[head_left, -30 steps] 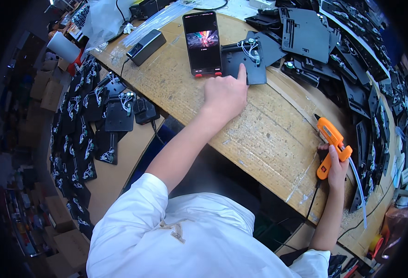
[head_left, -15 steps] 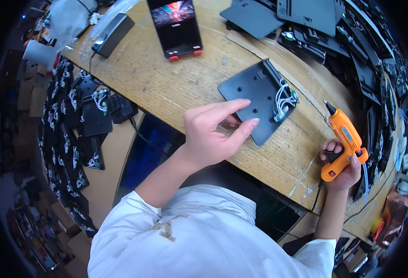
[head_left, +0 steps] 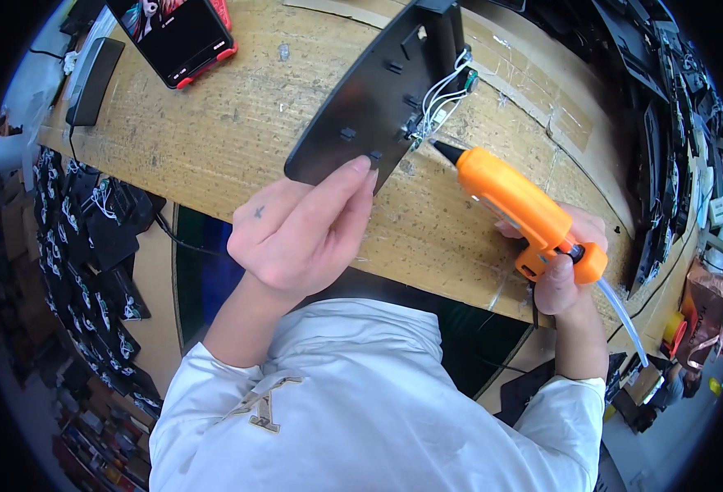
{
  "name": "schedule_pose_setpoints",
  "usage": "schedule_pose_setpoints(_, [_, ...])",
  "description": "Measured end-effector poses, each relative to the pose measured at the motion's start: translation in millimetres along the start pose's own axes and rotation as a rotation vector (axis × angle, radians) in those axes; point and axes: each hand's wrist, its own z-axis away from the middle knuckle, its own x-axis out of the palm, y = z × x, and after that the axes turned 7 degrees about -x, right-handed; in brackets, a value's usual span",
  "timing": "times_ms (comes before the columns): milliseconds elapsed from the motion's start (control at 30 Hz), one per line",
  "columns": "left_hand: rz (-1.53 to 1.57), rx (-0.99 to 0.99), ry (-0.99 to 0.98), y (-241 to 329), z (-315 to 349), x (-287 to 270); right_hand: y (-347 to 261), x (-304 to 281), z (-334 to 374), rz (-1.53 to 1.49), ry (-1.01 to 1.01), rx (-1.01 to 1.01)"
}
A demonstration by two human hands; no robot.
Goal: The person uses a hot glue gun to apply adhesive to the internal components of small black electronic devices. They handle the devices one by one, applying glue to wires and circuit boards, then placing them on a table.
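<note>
A black plastic panel with small posts is tilted up off the bench, its lower edge pinched by my left hand. White wires and small green circuit boards sit along the panel's right side. My right hand is wrapped round the handle of an orange hot glue gun. Its black nozzle points at the lower circuit board and wire ends, very close to them; whether it touches I cannot tell. A clear glue stick sticks out of the gun's back.
A phone in a red case lies at the upper left of the wooden bench, beside a long black box. Several wired black panels are spread at the left. More black panels are piled at the right. A cable trails off the bench's left edge.
My left hand has taken hold of the panel and tilted it up off the bench. The glue gun has moved left, its nozzle now at the wires. The whole view has shifted.
</note>
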Motion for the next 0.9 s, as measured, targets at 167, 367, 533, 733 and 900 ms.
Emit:
schedule_pose_setpoints(167, [0.009,0.007,-0.002,-1.4,0.6,0.0,1.1,0.8,-7.1,0.151,-0.113,-0.067])
schedule_pose_setpoints(367, [0.024,-0.013,-0.006,-1.6,-1.7,-0.8,-1.1,2.9,-8.7,0.209,-0.119,-0.094])
schedule_pose_setpoints(533, [0.015,-0.067,-0.032,0.6,-3.6,-3.7,0.3,2.4,-7.1,0.203,-0.124,-0.103])
schedule_pose_setpoints(733, [0.027,-0.087,-0.024,-0.9,-3.5,-3.0,-1.9,2.7,-8.7,0.207,-0.133,-0.109])
schedule_pose_setpoints(900, [0.037,-0.109,-0.075,-1.9,-1.2,-5.2,-4.8,3.3,-8.9,0.220,-0.135,-0.105])
